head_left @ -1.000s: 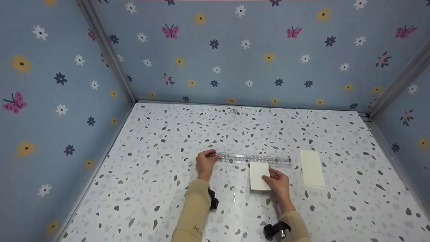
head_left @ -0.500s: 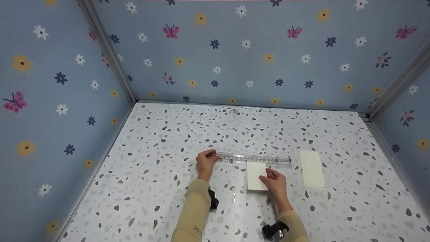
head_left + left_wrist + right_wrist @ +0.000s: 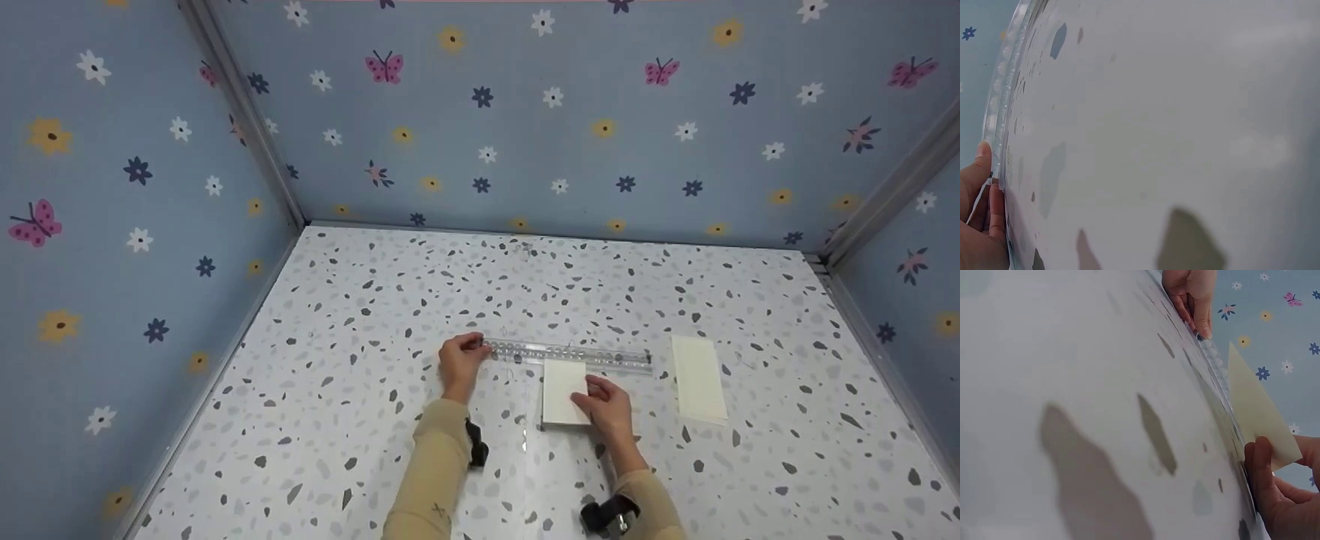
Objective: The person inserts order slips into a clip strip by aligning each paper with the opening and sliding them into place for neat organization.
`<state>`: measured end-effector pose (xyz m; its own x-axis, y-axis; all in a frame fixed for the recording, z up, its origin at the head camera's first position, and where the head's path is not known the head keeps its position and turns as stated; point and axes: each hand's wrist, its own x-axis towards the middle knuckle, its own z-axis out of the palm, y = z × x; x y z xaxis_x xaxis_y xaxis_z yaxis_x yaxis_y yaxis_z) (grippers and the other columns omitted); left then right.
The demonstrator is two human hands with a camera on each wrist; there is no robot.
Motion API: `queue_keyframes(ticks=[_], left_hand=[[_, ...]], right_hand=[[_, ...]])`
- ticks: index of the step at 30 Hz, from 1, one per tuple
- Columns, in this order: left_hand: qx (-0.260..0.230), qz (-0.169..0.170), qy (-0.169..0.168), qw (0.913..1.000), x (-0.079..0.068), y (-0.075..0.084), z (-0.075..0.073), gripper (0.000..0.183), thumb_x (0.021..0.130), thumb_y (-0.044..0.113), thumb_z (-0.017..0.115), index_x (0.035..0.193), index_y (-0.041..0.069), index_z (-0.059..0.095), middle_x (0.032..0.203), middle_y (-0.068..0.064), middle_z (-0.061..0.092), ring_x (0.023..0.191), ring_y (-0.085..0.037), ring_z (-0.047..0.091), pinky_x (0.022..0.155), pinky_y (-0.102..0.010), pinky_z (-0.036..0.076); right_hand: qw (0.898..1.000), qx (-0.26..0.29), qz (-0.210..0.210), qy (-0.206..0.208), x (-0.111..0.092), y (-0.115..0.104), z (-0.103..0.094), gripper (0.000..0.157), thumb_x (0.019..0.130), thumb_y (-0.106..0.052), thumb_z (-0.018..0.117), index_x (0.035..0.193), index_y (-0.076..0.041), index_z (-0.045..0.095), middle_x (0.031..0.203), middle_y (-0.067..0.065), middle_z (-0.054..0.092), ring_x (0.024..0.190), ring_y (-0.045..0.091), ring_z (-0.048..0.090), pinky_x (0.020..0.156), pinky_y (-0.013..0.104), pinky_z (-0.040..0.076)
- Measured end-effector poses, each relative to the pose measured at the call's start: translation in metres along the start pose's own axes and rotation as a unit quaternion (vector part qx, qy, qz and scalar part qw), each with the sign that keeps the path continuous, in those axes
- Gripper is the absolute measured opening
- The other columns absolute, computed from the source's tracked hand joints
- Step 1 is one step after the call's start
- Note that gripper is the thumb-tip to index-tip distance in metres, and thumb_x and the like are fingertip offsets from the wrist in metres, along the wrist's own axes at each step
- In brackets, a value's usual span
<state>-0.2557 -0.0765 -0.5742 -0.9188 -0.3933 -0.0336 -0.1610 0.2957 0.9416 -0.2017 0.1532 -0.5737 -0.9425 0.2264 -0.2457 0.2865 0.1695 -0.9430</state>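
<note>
A long, clear plastic strip (image 3: 525, 351) with rows of round see-through bumps or beads lies across the table. Its left end is pinched between thumb and fingers by my left hand (image 3: 459, 366); the left wrist view shows that hand (image 3: 982, 208) at the end of the strip (image 3: 999, 95). My right hand (image 3: 609, 409) pinches the right side of a cream paper piece (image 3: 562, 394), whose top edge meets the strip's near side. In the right wrist view the paper (image 3: 1258, 410) rises off the table, thumb and fingers at its lower edge.
Another cream paper piece (image 3: 697, 379) lies flat to the right of the strip. The white speckled table (image 3: 337, 390) is bordered by blue flowered panels (image 3: 555, 150) at the back and sides. A black wrist camera mount (image 3: 607, 516) sits under the right forearm.
My right hand has slid the cream paper a little to the left along the strip's near side. The left hand and the strip stay where they were.
</note>
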Motion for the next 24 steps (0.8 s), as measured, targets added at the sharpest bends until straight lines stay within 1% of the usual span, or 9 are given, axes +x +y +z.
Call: queue_keyframes(ticks=[4, 10, 14, 24], left_hand=[[0.009, 0.004, 0.004, 0.9999, 0.0, 0.0, -0.0005, 0.025, 0.069, 0.01, 0.075, 0.093, 0.008, 0.069, 0.082, -0.003, 0.064, 0.077, -0.015, 0.058, 0.069, -0.032, 0.045], [0.012, 0.002, 0.004, 0.9999, 0.0005, -0.0004, -0.0003, 0.025, 0.069, 0.01, 0.075, 0.093, 0.008, 0.069, 0.082, -0.002, 0.064, 0.076, -0.014, 0.058, 0.069, -0.031, 0.044], [0.012, -0.004, 0.002, 0.9999, 0.0001, -0.0003, -0.0005, 0.026, 0.069, 0.012, 0.075, 0.094, 0.01, 0.069, 0.083, -0.001, 0.064, 0.076, -0.014, 0.058, 0.07, -0.031, 0.044], [0.01, -0.009, 0.002, 0.9999, 0.0009, -0.0013, 0.0011, 0.025, 0.069, 0.013, 0.076, 0.093, 0.011, 0.069, 0.082, 0.0, 0.064, 0.076, -0.013, 0.058, 0.068, -0.031, 0.044]], right_hand=[[1.0, 0.008, -0.004, -0.007, -0.0002, -0.0007, 0.0028, 0.049, 0.072, 0.001, 0.069, 0.117, 0.007, 0.051, 0.1, 0.022, 0.06, 0.076, 0.015, 0.059, 0.06, 0.018, 0.045], [1.0, -0.011, 0.007, -0.012, -0.0005, -0.0014, 0.0052, 0.049, 0.072, -0.003, 0.069, 0.118, 0.004, 0.051, 0.103, 0.02, 0.06, 0.08, 0.017, 0.059, 0.061, 0.021, 0.045], [1.0, -0.013, 0.006, -0.017, -0.0011, -0.0018, 0.0064, 0.05, 0.073, -0.002, 0.069, 0.118, 0.003, 0.051, 0.104, 0.02, 0.059, 0.082, 0.019, 0.059, 0.064, 0.022, 0.047], [0.999, -0.007, -0.021, -0.027, -0.0036, -0.0025, 0.0089, 0.051, 0.073, -0.002, 0.069, 0.12, 0.004, 0.05, 0.101, 0.021, 0.06, 0.084, 0.022, 0.06, 0.067, 0.025, 0.048]])
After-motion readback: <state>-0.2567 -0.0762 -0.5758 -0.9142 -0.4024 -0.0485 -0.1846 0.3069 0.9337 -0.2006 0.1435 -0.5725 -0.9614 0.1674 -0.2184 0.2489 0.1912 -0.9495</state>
